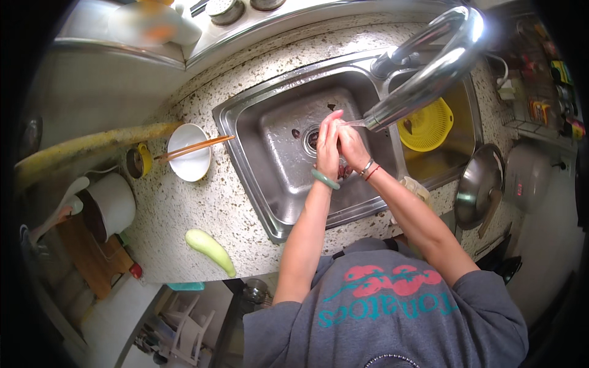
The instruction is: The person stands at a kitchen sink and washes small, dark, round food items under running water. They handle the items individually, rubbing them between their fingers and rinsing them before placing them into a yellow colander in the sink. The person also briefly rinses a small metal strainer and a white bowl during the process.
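Over the large sink basin [264, 178], my left hand [327, 147] and my right hand [352, 145] are pressed against each other under the tap [405, 98]. A thin stream of water runs from the spout onto them. Both hands have their fingers stretched out, with no object visible between the palms. A green bangle [325, 179] circles my left wrist; a silver bracelet [367, 165] and a red cord are on my right. Below my hands lies the round drain [311, 141]. Dark red bits [345, 170] show partly behind my wrists, too covered to name.
A yellow colander [427, 126] sits in the smaller right basin. Left of the sink stand a white bowl [190, 161] with chopsticks [199, 147] across it and a yellow cup [145, 161]. A pale green gourd [210, 250] lies near the counter's front edge. A wok [480, 187] is at right.
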Available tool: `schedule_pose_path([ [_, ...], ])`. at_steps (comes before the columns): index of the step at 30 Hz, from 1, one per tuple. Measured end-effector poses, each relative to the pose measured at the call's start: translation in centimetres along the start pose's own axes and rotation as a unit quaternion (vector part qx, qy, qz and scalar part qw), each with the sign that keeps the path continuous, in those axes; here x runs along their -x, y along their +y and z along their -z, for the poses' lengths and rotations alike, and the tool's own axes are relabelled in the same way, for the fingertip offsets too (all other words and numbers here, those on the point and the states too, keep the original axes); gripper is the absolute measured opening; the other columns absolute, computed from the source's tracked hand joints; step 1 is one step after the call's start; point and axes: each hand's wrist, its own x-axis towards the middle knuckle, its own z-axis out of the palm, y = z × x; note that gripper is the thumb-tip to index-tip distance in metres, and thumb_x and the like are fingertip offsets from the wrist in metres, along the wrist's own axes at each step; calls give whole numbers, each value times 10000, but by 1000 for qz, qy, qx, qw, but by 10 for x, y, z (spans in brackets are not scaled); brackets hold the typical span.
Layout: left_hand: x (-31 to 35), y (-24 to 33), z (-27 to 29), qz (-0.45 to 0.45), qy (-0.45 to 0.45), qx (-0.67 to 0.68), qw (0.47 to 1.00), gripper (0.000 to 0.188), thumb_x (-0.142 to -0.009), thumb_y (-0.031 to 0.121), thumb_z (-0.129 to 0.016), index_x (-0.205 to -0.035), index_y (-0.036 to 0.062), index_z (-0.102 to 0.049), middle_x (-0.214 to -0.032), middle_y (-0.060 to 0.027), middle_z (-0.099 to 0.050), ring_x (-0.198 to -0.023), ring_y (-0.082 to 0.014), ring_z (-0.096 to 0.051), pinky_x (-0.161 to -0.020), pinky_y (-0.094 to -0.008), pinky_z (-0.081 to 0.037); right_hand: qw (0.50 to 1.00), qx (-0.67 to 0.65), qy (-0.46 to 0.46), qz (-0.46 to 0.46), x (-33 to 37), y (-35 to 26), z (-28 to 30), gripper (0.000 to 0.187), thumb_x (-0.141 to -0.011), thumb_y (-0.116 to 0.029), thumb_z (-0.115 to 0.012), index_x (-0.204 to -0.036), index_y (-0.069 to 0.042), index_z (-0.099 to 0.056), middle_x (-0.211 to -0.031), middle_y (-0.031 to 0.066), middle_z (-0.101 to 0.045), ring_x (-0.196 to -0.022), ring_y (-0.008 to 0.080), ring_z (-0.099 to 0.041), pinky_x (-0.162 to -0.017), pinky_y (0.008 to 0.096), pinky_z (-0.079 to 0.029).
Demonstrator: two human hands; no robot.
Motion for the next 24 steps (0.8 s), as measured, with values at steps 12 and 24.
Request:
schedule_pose_path([
  [12,-1,-2,-10,79,47,-6,996,424,-919,98,-421,-1328,22,-339,-1223,-78,-503,-1083,-190,-511,-956,-291,-374,910,-356,-37,-209,-18,13,7,260,-921,-351,-458,-914,-98,-517,-858,3,-510,-813,100,-494,-685,289,-442],
  [24,15,-24,9,-51,178,-134,974,327,-915,102,-463,-1223,-5,-495,-1307,-96,-449,-1151,-157,-458,-885,-262,-416,956,-266,-36,-117,-11,27,5,163,-898,-183,-504,-1020,-83,-545,-793,-54,-512,-675,17,-435,-586,181,-367],
])
